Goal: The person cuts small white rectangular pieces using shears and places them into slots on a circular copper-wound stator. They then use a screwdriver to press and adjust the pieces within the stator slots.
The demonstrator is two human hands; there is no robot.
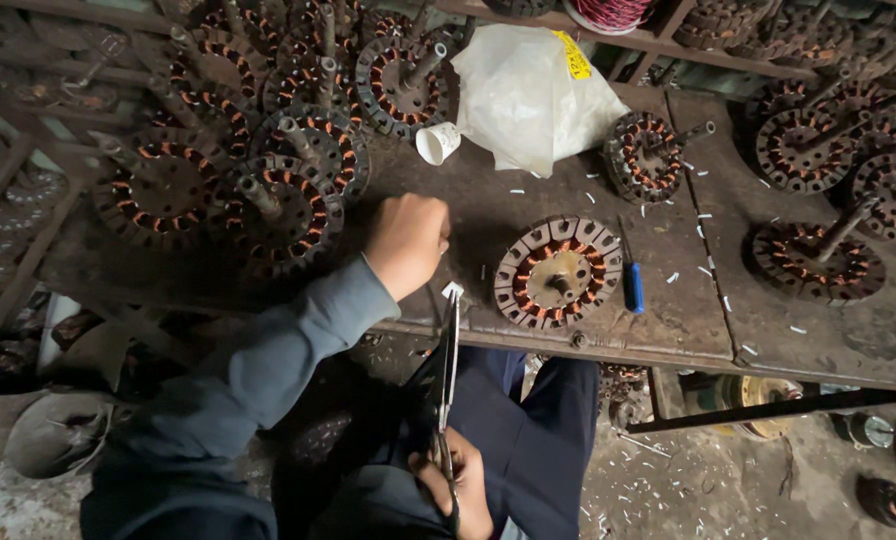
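A pair of scissors (pixel 448 370) is gripped at the handles by the right hand (pixel 458 485), its blades closed on a small white strip (pixel 453 291) held by the fisted left hand (pixel 408 243). A copper-wound stator (pixel 558 272) is seen on the workbench (pixel 688 320) just beside a blue-handled screwdriver (pixel 631 280), with more stators stacked at the left.

Left hand (pixel 408 243) fisted, arm outstretched; right hand (pixel 460 490) low, fingers closed.

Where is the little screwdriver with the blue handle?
In the head view, the blue-handled screwdriver lies on the workbench right of centre, just right of the copper-wound stator nearest the bench's front edge.
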